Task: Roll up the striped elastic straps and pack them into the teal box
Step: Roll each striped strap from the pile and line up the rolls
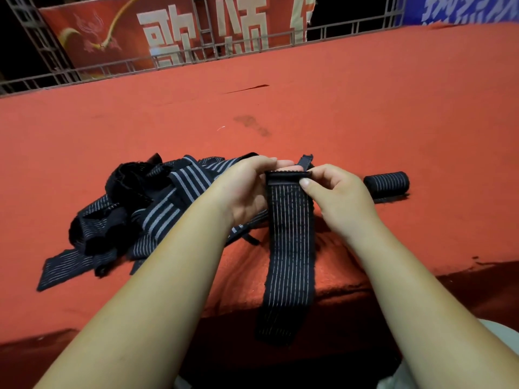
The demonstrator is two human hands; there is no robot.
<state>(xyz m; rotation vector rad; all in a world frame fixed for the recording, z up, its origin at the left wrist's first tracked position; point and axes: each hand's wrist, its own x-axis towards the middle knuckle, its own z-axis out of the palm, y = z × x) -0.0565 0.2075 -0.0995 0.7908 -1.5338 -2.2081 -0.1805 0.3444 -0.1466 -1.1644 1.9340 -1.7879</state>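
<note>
A black strap with thin white stripes [289, 254] hangs from my hands over the front edge of the red surface. My left hand [247, 189] and my right hand [334, 195] both pinch its top end, where a narrow fold sits between the fingertips. A loose pile of several more striped straps [146, 209] lies to the left, partly under my left forearm. One rolled strap [387, 182] rests on the surface to the right of my right hand. No teal box is in view.
The red carpeted platform [337, 108] stretches far ahead, with a dark stain [254, 123] in its middle. A metal railing [168, 63] and a red banner [174, 29] stand along the far edge. The platform's front edge [379, 282] drops off near my arms.
</note>
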